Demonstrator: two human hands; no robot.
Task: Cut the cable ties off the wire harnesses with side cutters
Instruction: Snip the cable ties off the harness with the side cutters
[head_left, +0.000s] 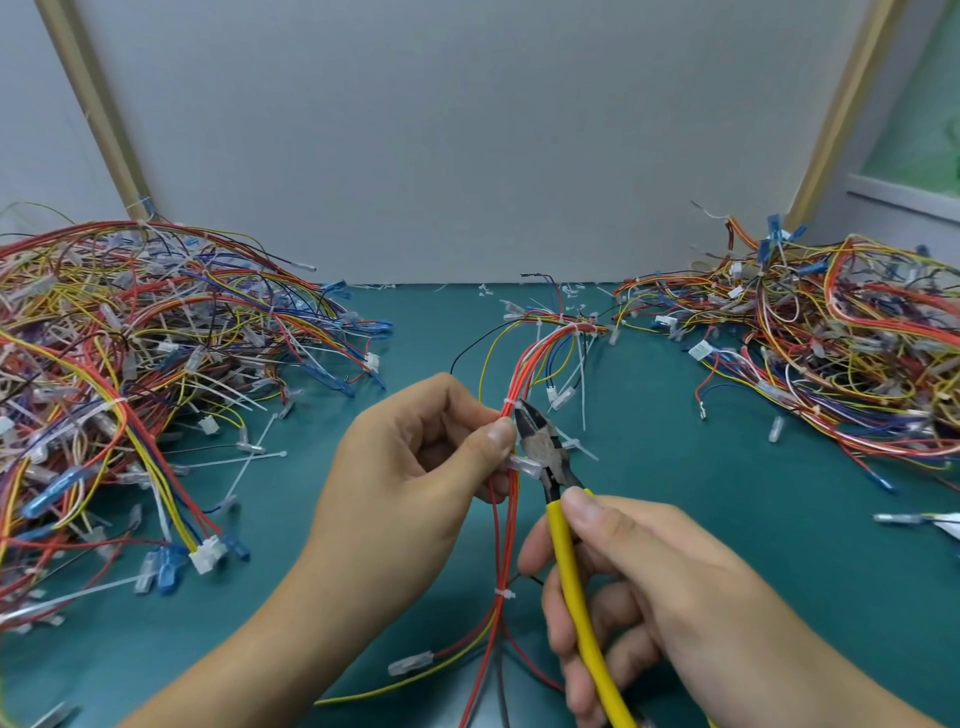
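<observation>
Over the middle of the green mat (727, 519), the wire harness (524, 364) is up off the surface. It's mostly red strands, with yellow, blue and a stray black one fanning out at the far end. The left hand (405, 483) pinches the bundle between thumb and curled fingers, just below a white cable tie (511, 404) cinched tight round the reds. A clear sleeved terminal (524, 465) pokes out beside the thumb.

The right hand (649, 587) is wrapped round the yellow handles of the side cutters (550, 467). Their dark head angles up and left, tips right against that tie. Whether the blades have bitten into it, I can't tell.

Lower down the bundle, a second white tie (503, 593) sits between the two wrists. A third (576, 332) binds the far end, its long tail hanging down. Below the hands the strands trail towards the near edge, one ending in another clear terminal (410, 664).

To the left, a big heap of harnesses (130, 364) is tangled red, yellow and blue, with long white tie tails sticking out. To the right there's another heap (831, 353). Small white tie offcuts (488, 291) lie scattered at the foot of the grey back panel (467, 130).
</observation>
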